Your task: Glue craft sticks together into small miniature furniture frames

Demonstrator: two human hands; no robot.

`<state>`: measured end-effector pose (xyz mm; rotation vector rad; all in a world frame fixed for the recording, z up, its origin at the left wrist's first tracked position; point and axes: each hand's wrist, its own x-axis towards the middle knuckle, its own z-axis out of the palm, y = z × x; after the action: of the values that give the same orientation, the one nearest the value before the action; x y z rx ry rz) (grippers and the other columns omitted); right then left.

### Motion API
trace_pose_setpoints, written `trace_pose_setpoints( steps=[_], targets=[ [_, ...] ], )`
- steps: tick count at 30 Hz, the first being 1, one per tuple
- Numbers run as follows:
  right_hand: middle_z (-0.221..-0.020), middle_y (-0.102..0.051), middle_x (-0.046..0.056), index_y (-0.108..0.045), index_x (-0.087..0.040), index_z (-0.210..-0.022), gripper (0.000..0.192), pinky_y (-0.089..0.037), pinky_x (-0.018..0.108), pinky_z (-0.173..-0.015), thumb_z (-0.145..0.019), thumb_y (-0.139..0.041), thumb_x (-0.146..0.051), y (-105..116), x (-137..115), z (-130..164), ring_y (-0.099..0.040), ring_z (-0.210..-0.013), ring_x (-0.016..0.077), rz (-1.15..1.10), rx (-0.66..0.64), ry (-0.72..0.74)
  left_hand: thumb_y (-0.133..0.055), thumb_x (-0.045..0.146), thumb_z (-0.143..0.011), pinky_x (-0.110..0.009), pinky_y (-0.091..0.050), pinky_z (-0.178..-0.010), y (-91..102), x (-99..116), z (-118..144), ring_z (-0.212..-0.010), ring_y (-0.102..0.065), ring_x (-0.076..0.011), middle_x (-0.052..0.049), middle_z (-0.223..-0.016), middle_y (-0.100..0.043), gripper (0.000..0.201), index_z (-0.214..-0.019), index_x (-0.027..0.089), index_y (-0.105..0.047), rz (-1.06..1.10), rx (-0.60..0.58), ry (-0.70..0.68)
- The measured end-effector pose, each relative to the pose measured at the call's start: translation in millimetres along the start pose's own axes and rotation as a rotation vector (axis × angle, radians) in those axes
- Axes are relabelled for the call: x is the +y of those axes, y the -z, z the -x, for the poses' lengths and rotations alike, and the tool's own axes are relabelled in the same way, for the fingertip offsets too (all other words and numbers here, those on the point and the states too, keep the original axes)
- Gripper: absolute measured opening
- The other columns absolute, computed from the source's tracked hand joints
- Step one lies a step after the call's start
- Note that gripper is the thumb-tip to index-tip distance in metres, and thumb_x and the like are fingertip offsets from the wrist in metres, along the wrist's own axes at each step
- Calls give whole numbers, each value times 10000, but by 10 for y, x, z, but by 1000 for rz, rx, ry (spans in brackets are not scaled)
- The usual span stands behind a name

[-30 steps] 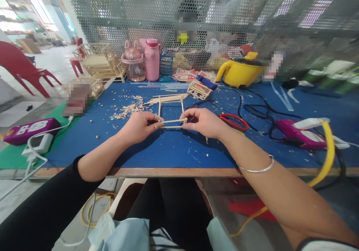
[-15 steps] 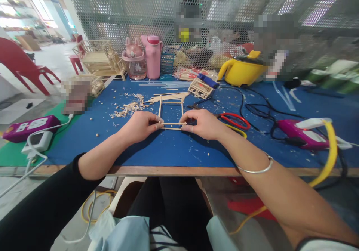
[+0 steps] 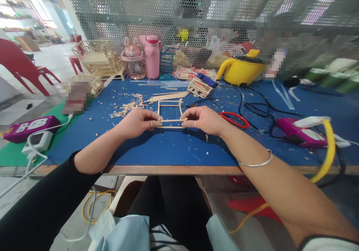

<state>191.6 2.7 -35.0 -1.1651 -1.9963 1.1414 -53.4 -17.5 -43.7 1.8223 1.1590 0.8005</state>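
Note:
A small square frame of thin wooden sticks (image 3: pixel 169 104) lies on the blue table mat (image 3: pixel 174 146). My left hand (image 3: pixel 137 121) pinches the frame's near left corner, and my right hand (image 3: pixel 202 119) pinches the near right corner. Between the two hands runs the near crossbar (image 3: pixel 171 121), held just above the mat. The frame's far side points away from me.
Loose sticks (image 3: pixel 168 96) and wood chips (image 3: pixel 127 109) lie behind the frame. Red-handled scissors (image 3: pixel 234 119) sit to the right, then a purple glue gun (image 3: pixel 298 134) with cables. A yellow pot (image 3: pixel 242 71), pink bottle (image 3: pixel 153 56) and stick models (image 3: pixel 98 58) line the back.
Both hands with the frame have shifted slightly away from me and up; the grip on the near corners is unchanged.

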Motion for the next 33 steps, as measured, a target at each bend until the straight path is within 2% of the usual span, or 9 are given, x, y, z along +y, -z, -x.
trace_pose_setpoints(
  steps=[6,10,17,22,25,29,33],
  targets=[
    [-674,-619,-27,-671,-167,-781,247,-431,233,-612,-583,-781,-266,-15,-74,22,-538,-605,78,-494,79,78,-709,454,-655,-214,-468,-523,-11,51,16,-592,-529,-95,-11,-703,-629,337,-838,171,-701,256,136,-42],
    [-661,-610,-30,-681,-173,-773,261,-424,225,-580,-564,-799,-275,-38,-94,25,-530,-588,72,-598,87,78,-698,462,-673,-187,-456,-507,-8,81,36,-585,-501,-81,1,-668,-588,319,-800,169,-693,305,134,-76],
    [-619,-607,-29,-643,-165,-749,214,-436,256,-574,-597,-766,-253,-41,-114,49,-548,-550,94,-426,68,127,-671,464,-702,-197,-480,-527,-42,118,50,-584,-492,-81,-5,-676,-596,331,-833,161,-696,240,195,-103],
    [-601,-566,-31,-603,-157,-689,113,-391,238,-544,-651,-688,-221,-121,-195,88,-484,-539,83,-143,207,191,-660,474,-706,-228,-507,-567,-114,122,47,-594,-534,-94,-39,-762,-652,364,-846,140,-692,195,284,-110],
    [-616,-553,-27,-596,-156,-681,101,-381,236,-546,-677,-662,-233,-172,-219,91,-461,-552,84,-3,283,217,-653,467,-714,-229,-492,-567,-144,110,37,-590,-542,-99,-37,-747,-656,358,-843,135,-685,177,331,-120],
    [-619,-572,-13,-619,-160,-696,138,-385,243,-555,-719,-641,-294,-200,-238,92,-464,-562,97,133,300,218,-640,442,-732,-230,-464,-580,-167,89,22,-584,-537,-102,-19,-687,-633,321,-817,135,-679,127,369,-146],
    [-684,-629,9,-650,-169,-728,100,-412,257,-621,-739,-611,-261,-200,-265,110,-512,-613,119,255,304,255,-629,442,-738,-251,-480,-628,-186,85,17,-620,-552,-116,-26,-725,-645,325,-838,137,-677,103,374,-140]
  ],
)
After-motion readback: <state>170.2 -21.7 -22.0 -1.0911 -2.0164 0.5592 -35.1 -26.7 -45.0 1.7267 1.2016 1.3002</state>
